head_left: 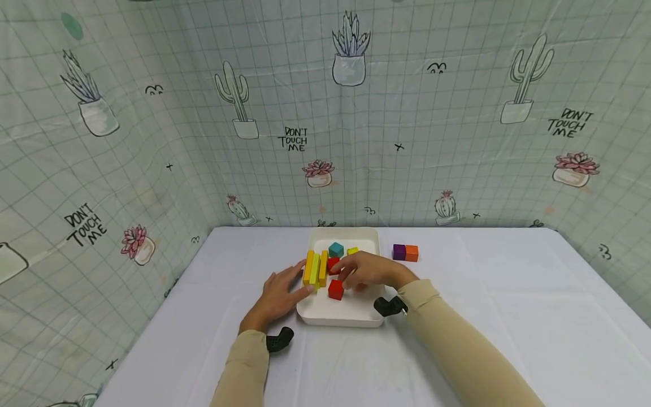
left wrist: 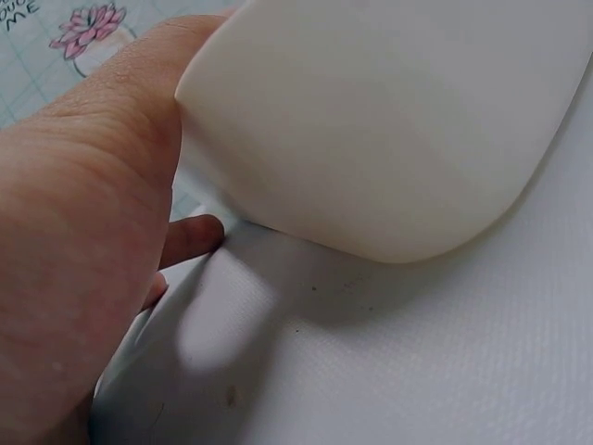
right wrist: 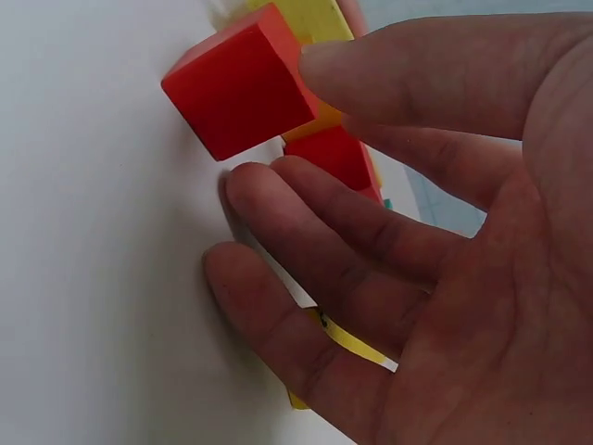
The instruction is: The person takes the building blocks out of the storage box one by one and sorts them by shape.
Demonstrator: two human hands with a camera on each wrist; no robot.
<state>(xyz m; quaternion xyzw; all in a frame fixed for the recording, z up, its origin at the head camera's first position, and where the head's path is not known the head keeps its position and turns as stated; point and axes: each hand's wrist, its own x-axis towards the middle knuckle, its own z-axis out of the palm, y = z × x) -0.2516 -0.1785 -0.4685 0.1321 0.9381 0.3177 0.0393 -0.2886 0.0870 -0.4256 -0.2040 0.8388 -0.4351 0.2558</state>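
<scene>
A white tray (head_left: 339, 323) holds coloured wooden blocks. At its left rim rests my left hand (head_left: 277, 297), thumb over the edge beside several upright yellow blocks (head_left: 315, 268) and fingers along the outside. Over the tray's middle, my right hand (head_left: 368, 268) has its fingers spread and slightly bent. Its thumb touches the side of the nearer red cube (right wrist: 241, 88). The index fingertip is by the farther red cube (head_left: 333, 265), partly hidden by that hand. In the left wrist view, only the outer tray wall (left wrist: 371, 139) shows, not the blocks.
A teal cube (head_left: 335, 249) and a small yellow block (head_left: 352, 251) lie in the tray's far part. Outside it, to the right, a purple cube (head_left: 399, 252) and an orange cube (head_left: 412, 253) sit side by side on the white table (head_left: 483, 282). Patterned cloth (head_left: 396, 113) hangs behind.
</scene>
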